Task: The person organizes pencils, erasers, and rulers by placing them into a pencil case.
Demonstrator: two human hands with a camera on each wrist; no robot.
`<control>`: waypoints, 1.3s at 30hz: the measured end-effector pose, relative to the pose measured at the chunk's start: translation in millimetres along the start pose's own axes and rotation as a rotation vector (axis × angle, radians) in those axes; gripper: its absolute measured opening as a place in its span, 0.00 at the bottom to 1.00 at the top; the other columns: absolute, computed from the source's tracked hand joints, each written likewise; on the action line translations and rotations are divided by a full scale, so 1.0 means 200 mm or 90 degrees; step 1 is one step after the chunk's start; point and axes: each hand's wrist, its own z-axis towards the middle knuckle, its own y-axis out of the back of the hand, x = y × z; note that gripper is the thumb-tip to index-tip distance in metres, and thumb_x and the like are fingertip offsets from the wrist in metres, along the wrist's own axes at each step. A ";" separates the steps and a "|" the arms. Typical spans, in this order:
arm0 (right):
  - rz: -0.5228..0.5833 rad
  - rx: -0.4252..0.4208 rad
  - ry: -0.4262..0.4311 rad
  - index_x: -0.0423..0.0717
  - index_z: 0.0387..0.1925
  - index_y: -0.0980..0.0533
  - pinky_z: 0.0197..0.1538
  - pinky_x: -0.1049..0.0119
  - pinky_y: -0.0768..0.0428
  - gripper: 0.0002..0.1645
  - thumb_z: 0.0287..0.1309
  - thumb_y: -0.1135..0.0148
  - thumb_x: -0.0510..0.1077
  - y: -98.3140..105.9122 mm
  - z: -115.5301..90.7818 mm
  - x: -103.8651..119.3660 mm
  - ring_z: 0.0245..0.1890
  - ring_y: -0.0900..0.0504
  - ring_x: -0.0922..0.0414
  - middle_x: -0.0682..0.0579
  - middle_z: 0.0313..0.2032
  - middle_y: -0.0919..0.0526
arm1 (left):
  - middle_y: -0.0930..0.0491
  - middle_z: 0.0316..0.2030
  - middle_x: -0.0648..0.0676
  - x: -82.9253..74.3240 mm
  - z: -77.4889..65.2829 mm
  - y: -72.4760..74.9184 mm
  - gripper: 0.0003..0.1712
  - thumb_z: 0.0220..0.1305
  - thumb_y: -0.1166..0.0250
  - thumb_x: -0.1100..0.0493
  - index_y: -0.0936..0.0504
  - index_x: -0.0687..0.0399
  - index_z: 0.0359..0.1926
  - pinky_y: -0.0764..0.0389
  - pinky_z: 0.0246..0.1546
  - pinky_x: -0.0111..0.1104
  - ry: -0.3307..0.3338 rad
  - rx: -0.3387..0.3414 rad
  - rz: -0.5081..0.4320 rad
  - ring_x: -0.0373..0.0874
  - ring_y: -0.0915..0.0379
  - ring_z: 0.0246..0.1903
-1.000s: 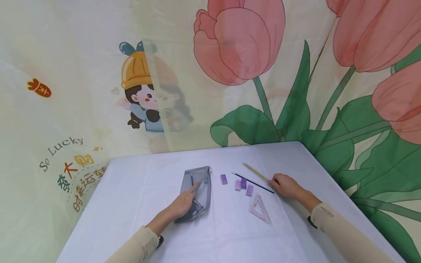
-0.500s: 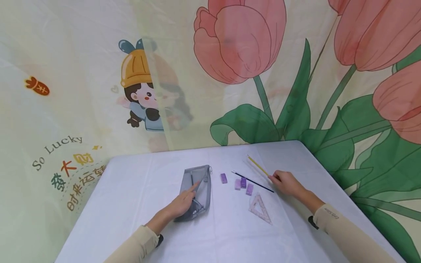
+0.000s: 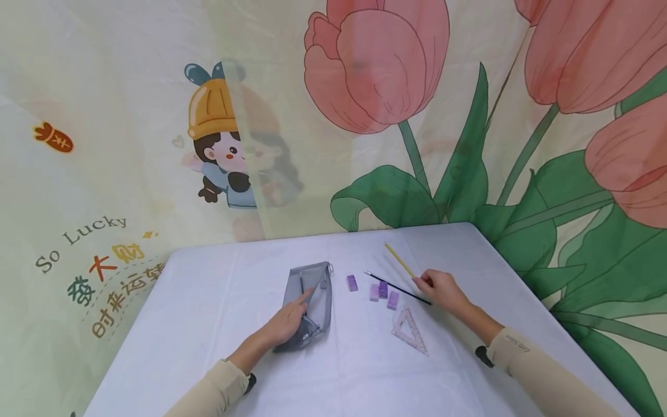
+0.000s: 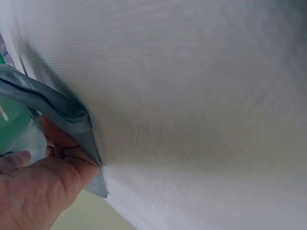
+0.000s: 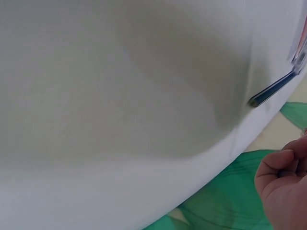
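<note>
A grey mesh pencil case (image 3: pixel 319 310) lies on the white table, with a dark slim item showing through it. My left hand (image 3: pixel 285 324) is on the case; in the left wrist view its fingers (image 4: pixel 62 163) grip the mesh edge (image 4: pixel 53 103). Between thumb and fingers, my right hand (image 3: pixel 443 289) pinches the lower end of a yellow pencil (image 3: pixel 399 259), raised above the tabletop. The right wrist view shows the right hand (image 5: pixel 283 187) at its lower right, with the yellow pencil out of sight. Beneath and left of that hand lies a dark pencil (image 3: pixel 414 295).
Several purple erasers (image 3: pixel 383 289) lie beside the dark pencil, one eraser (image 3: pixel 352 282) standing apart nearer the case. Closer to me is a clear triangle ruler (image 3: pixel 409 340). Behind the white table (image 3: pixel 208 301) hangs a printed curtain (image 3: pixel 292 226) with tulips.
The right hand has lifted the yellow pencil off the table and shifted slightly left with it. My left hand stays on the pencil case.
</note>
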 end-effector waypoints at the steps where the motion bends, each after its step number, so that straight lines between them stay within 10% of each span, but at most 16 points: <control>1: -0.002 -0.001 0.001 0.44 0.22 0.24 0.19 0.72 0.34 0.14 0.62 0.35 0.43 -0.01 0.00 0.02 0.15 0.35 0.67 0.58 0.15 0.29 | 0.44 0.75 0.62 0.00 0.00 0.00 0.30 0.78 0.67 0.53 0.47 0.44 0.78 0.47 0.73 0.56 0.000 0.001 -0.002 0.62 0.49 0.74; 20: 0.048 0.110 -0.094 0.47 0.24 0.25 0.19 0.73 0.33 0.13 0.64 0.36 0.46 -0.19 0.02 0.37 0.19 0.31 0.62 0.56 0.18 0.28 | 0.43 0.74 0.62 0.02 -0.01 -0.01 0.30 0.78 0.67 0.51 0.46 0.39 0.78 0.46 0.73 0.56 0.023 -0.010 -0.022 0.63 0.48 0.74; 39: 0.084 0.140 -0.015 0.51 0.20 0.24 0.19 0.76 0.34 0.15 0.62 0.35 0.45 -0.30 -0.05 0.54 0.18 0.34 0.68 0.61 0.17 0.27 | 0.41 0.74 0.63 0.03 0.00 0.00 0.30 0.78 0.67 0.51 0.45 0.39 0.77 0.44 0.71 0.58 0.033 -0.026 -0.007 0.65 0.46 0.72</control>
